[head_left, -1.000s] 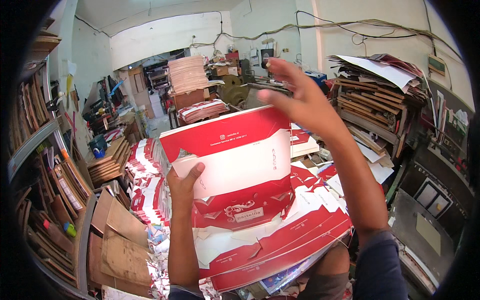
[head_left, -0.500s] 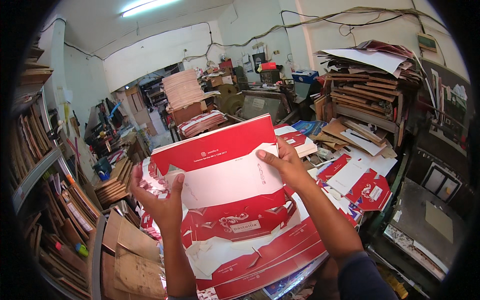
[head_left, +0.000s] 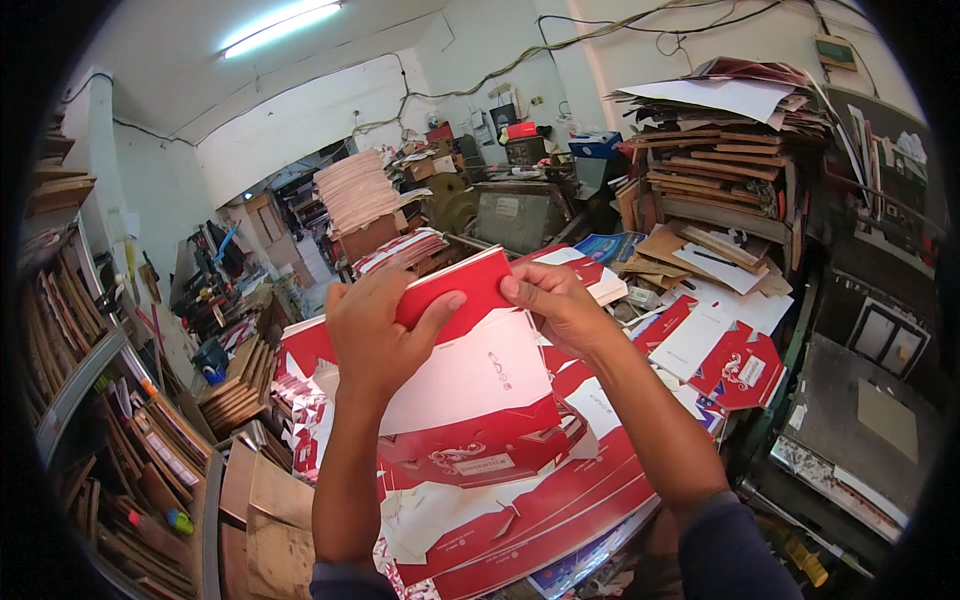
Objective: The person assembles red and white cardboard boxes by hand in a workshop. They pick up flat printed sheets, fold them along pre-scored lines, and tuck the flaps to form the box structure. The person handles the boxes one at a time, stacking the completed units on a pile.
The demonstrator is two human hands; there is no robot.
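Red-and-white die-cut carton blank (head_left: 470, 370), held up at centre of the head view, top red flap folded over toward the near side. Left hand (head_left: 375, 335) wrapped over the flap's left end, thumb pressed flat along the red panel and fingers hidden behind, pinching the fold. Right hand (head_left: 555, 300) clamped on the flap's right end, thumb on the near face, fingers curled over the far edge, pressing the card together. Grip at both ends apparently chosen to keep the crease straight across the full width. Blank raised clear of the stack of matching red-and-white blanks (head_left: 540, 500) lying flat just below, near edge toward the body, likely so the fold can turn freely. More printed red blanks (head_left: 735, 365) spread to the right, near at hand. Farther left, flat brown cardboard sheets (head_left: 265, 510) leaning by the shelving (head_left: 70, 390), stuffed with board offcuts. Far centre, a tall pile of pale sheets (head_left: 355, 190) atop a box, and a grey machine (head_left: 525, 215) beyond the work pile. Far right, a sagging heap of board and paper (head_left: 735, 140) on a rack. Fluorescent tube (head_left: 280, 28) lit overhead. Both forearms entering from the lower edge, dark sleeves (head_left: 740, 550) pushed up.
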